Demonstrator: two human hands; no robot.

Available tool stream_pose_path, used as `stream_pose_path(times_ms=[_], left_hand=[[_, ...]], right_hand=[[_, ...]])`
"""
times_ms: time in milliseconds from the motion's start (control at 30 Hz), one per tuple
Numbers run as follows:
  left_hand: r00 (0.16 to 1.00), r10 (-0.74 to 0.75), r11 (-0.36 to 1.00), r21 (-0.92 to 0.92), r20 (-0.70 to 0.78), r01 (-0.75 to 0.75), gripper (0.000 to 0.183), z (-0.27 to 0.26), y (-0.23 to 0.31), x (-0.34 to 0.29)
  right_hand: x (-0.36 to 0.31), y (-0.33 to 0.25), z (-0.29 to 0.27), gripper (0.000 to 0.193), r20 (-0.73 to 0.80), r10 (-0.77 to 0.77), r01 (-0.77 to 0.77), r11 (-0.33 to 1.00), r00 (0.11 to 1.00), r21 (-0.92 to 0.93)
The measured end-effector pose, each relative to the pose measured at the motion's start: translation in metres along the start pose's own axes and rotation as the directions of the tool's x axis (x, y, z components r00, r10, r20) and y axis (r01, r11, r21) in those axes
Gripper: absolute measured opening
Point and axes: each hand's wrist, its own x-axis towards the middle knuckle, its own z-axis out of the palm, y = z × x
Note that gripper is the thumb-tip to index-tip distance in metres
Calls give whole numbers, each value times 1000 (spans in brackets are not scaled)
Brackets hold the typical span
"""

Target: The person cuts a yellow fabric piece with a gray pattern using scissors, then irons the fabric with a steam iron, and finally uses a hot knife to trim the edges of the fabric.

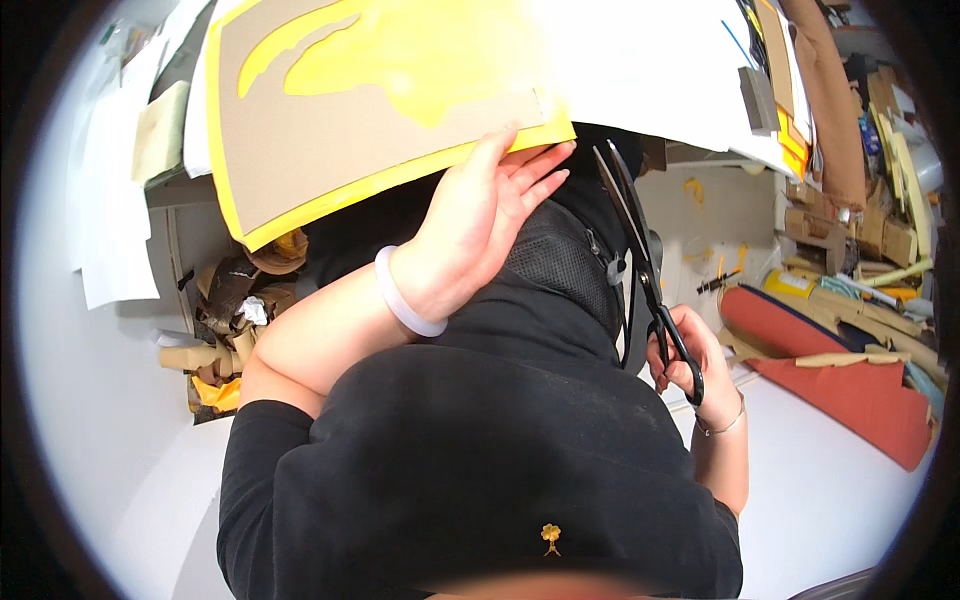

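Observation:
A bright yellow sheet lies over the front edge of the table with a grey-brown board on top of it. Curved yellow shapes show within the board, and strong light washes out its far right part. My left hand is at the sheet's near right corner, its thumb over the edge and its fingers stretched out along it. In my right hand is a pair of long black scissors, gripped by the handles. Their blades point away from me, slightly parted, with tips just right of the sheet's corner.
The white tabletop runs along the far side. Scraps are piled below at the left. Red rolled material and several offcuts lie at the right, near stacked cardboard pieces. A pale block sits at the left end.

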Motion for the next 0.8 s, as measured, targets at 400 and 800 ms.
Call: stream_pose_path(times_ms=[400,800], left_hand=[[991,11,985,174,-130,12,44,-11,-1,7],[999,-29,994,107,-28,32,43,-1,-15,16]], right_hand=[[18,-1,13,54,-7,101,-101,994,995,-38],[23,4,19,49,-63,91,-87,994,994,73]])
